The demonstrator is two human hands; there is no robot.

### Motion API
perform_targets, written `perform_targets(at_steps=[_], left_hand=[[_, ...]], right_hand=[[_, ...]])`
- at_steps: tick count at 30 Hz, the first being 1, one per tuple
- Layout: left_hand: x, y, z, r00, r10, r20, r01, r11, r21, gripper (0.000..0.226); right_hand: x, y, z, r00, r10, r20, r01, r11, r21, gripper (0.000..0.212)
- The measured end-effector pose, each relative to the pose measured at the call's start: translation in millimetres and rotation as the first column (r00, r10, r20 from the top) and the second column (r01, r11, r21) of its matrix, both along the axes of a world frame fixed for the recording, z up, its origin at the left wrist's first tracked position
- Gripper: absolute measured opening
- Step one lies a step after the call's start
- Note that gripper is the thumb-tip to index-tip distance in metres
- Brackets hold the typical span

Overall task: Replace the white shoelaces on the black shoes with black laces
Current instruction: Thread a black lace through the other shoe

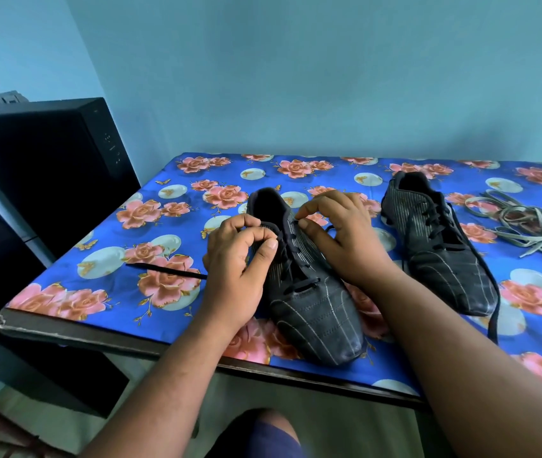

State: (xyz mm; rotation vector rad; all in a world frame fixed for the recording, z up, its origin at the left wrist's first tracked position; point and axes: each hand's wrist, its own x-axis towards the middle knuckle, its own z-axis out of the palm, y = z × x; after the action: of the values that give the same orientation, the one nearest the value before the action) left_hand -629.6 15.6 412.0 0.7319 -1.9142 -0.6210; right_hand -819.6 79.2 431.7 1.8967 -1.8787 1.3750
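the soft, limp black lace (283, 256) is pinched near the shoe (309, 292) collar by left hand (236, 259) and right hand (339, 233); best held by its stiff tip.

Both bare forearms reach forward from the bottom of the view, the right one (461, 342) broader and closer to the camera, the left one (164, 375) slimmer and angled in from the lower left. The left hand (235, 259) shows its back, the fingers (246, 223) curled over and the thumb (268, 247) bent up to meet them in a pinch (what lies between the tips is too small to tell). The right hand (342, 233) arches just beside it, wrist low, index finger and thumb curved toward each other with their tips nearly touching, the other fingers loosely bent behind. The two hands are near but apart.
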Motion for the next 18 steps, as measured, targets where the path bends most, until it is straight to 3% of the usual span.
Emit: perform_targets(at_steps=[3,8,13,18], left_hand=[[1,0,0,1.000,-0.023,-0.013,0.024,0.999,0.049,0.030],[-2,7,5,0.994,0.105,0.028,-0.102,0.990,-0.095,0.022],[2,-2,7,0.999,0.030,-0.029,-0.028,0.998,0.059,0.027],[8,-5,5,0.998,-0.009,0.056,0.002,0.991,0.130,0.026]], right_hand=[[0,-1,-1,1.000,0.000,0.006,0.000,1.000,0.018,0.011],[0,-1,0,1.000,0.021,0.006,-0.021,1.000,0.007,0.012],[-1,-1,1,0.999,0.043,-0.004,-0.043,0.999,-0.010,0.014],[-3,0,0,0.999,0.035,0.007,-0.035,0.999,-0.010,0.012]])
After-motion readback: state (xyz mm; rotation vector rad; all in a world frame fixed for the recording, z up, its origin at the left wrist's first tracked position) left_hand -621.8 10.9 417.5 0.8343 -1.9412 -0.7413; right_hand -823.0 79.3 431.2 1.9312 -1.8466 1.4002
